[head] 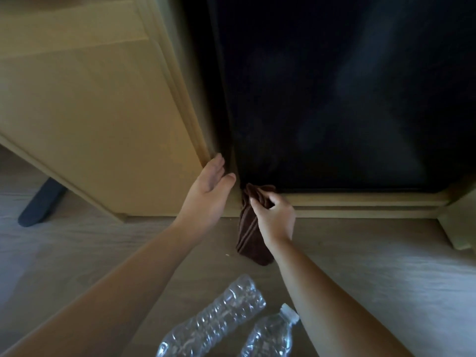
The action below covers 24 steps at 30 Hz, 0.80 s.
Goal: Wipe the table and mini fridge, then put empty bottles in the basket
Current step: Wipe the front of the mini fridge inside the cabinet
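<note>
The black mini fridge [334,94] fills the upper right, set into a light wooden cabinet [90,119]. My right hand [274,215] grips a dark brown cloth [248,238] at the fridge door's lower left corner; the cloth hangs down towards the floor. My left hand [210,188] lies flat with straight fingers against the cabinet frame, just left of the door's edge. Two clear, empty plastic bottles lie on the floor below my arms: a crumpled one [213,323] and one with a white cap [270,333].
Pale wood-look floor [373,266] runs under the cabinet. A dark furniture leg [41,202] stands at the left under the cabinet's slanted side. A wooden sill [360,202] runs along the bottom of the fridge door.
</note>
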Motion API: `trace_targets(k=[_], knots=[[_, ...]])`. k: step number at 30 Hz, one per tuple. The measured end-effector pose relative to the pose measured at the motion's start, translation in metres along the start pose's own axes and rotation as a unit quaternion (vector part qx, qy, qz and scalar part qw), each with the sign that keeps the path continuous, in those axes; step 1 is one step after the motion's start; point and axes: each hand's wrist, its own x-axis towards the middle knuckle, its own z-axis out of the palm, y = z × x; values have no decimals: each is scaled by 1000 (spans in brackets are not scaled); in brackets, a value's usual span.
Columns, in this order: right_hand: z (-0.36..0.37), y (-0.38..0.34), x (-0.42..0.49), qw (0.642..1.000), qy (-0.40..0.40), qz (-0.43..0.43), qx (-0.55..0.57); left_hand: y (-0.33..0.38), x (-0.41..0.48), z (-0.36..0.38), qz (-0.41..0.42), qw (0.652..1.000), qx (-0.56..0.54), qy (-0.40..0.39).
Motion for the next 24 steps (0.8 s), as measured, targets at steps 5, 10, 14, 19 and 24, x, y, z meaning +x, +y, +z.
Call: trace_targets(k=[5, 10, 14, 19, 24], knots=[[-58, 16, 18, 998, 57, 26, -9, 2, 12, 37, -5, 1000, 29, 4], [-135, 37, 42, 992, 120, 30, -19, -6, 17, 55, -5, 989, 143, 46], [-192, 53, 61, 978, 198, 43, -50, -11, 19, 52, 12, 977, 202, 68], [-251, 66, 81, 962, 264, 42, -56, -11, 20, 54, 23, 966, 240, 94], [-253, 68, 84, 963, 263, 42, -26, -7, 22, 55, 7, 956, 278, 97]])
